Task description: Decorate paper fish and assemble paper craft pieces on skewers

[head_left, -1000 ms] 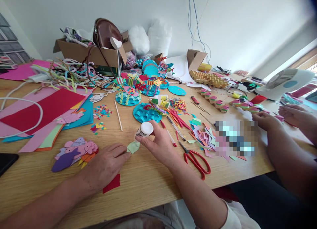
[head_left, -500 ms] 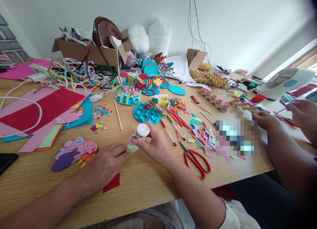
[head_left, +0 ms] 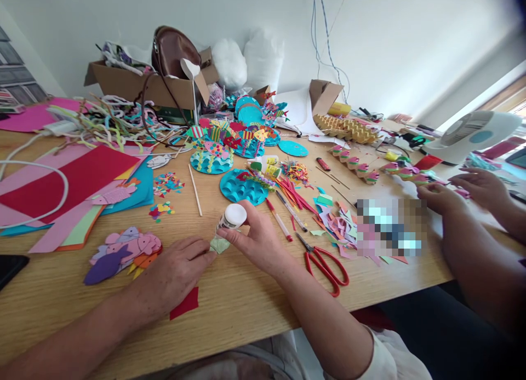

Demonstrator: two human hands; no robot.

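My right hand [head_left: 261,240] is wrapped round a small white glue bottle [head_left: 233,218], its flat white end facing up. Below the bottle is a pale green paper cutout [head_left: 220,245], partly covered by my fingers. My left hand [head_left: 175,276] pinches the cutout's left edge against the table. Under the left wrist a dark red paper scrap [head_left: 187,304] sticks out. Left of that hand lies a pile of paper fish [head_left: 129,246] in pink, purple and orange. Where the bottle's lower end meets the cutout is hidden by my fingers.
Red-handled scissors [head_left: 329,265] and pens [head_left: 279,221] lie right of my hands. Beyond stand turquoise fish decorations [head_left: 211,160] and a wavy turquoise base [head_left: 243,187]. Coloured paper sheets [head_left: 69,183] are stacked at left. At right, a co-worker's hands [head_left: 444,202] work near paper strips.
My hands and the glue bottle stay nearly in place over the green cutout. The co-worker's farther hand has shifted left, with its fingers stretched out.
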